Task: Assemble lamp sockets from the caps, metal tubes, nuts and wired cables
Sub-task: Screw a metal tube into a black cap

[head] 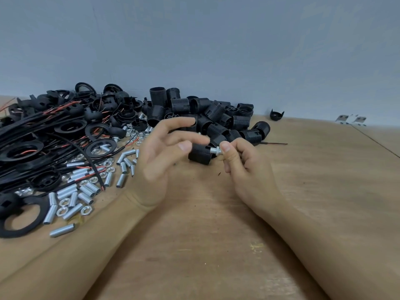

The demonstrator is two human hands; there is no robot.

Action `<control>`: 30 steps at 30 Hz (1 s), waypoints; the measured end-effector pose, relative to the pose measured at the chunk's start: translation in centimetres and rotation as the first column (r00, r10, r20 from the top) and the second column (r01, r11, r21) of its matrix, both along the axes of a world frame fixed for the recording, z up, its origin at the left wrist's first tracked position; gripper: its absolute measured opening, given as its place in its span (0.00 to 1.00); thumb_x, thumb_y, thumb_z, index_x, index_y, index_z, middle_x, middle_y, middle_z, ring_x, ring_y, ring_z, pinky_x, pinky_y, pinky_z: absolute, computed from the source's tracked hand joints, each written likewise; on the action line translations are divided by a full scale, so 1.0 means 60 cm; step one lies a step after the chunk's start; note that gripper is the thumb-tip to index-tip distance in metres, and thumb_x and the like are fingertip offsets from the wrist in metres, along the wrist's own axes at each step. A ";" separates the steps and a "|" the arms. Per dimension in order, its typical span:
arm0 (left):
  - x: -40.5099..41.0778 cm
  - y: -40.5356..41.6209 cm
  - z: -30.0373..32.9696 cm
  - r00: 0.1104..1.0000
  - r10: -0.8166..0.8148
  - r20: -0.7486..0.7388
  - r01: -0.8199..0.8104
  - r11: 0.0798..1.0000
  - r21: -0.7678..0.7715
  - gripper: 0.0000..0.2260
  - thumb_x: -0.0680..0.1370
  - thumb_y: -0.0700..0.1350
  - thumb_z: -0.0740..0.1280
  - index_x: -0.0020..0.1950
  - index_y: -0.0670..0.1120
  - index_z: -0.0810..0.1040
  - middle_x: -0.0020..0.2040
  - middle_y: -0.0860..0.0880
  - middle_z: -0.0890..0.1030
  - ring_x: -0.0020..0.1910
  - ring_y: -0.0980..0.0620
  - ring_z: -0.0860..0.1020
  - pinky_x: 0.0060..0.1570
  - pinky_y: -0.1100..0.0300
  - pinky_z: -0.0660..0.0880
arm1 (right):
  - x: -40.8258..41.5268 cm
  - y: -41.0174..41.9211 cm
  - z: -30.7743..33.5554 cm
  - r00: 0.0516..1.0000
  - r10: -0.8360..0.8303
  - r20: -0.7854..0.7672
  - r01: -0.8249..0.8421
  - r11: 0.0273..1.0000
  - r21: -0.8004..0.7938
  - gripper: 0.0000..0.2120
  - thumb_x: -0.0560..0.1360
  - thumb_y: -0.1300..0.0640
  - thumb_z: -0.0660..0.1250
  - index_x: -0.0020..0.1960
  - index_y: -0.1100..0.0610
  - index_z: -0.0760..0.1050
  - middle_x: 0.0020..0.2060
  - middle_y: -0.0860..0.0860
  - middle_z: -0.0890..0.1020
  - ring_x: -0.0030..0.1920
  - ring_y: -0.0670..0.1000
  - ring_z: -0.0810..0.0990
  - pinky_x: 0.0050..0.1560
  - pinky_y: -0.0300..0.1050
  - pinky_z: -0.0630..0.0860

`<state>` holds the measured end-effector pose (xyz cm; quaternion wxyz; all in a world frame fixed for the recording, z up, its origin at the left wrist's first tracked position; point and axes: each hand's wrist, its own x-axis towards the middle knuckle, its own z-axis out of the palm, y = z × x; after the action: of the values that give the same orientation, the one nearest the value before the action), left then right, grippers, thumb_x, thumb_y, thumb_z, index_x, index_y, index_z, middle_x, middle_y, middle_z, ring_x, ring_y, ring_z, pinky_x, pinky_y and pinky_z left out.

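A wooden table (216, 245) is pretty much covered on the left by wired cables (32, 131), with black sockets (207, 115) heaped further back. Loose metal tubes (71, 195) and nuts (86, 210) are scattered nearby. Mid-table, a black cap (200, 155) is held by the left hand (160, 156), fingers blurred, while its metal tube (214, 150) is pinched by the right hand (242, 163).

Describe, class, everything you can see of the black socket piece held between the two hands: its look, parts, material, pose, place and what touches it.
The socket piece is a short black cylinder, apparently ribbed plastic, lying on its side just above the wooden table. A silver metal tube sticks out of its right end, seemingly with a nut on it. The right hand pinches that tube between thumb and fingers. The left hand touches the body's upper left with thumb and a fingertip; its other fingers are spread, blurred. Behind lies a heap of similar black sockets.
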<state>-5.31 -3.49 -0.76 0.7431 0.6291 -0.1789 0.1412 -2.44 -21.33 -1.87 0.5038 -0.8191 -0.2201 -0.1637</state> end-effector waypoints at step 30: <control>0.017 0.045 -0.001 0.824 0.461 0.328 -0.551 0.522 0.650 0.09 0.75 0.38 0.67 0.50 0.48 0.82 0.48 0.52 0.82 0.43 0.54 0.76 0.47 0.62 0.72 | 0.001 -0.003 -0.001 0.995 0.062 -0.078 -0.054 0.993 0.106 0.15 0.81 0.45 0.61 0.36 0.45 0.72 0.25 0.43 0.74 0.25 0.43 0.68 0.28 0.42 0.65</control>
<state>-4.31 -0.81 -0.84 0.3486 0.8835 -0.0709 0.3048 -2.37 -21.49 -1.91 0.5588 -0.7910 -0.2145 -0.1268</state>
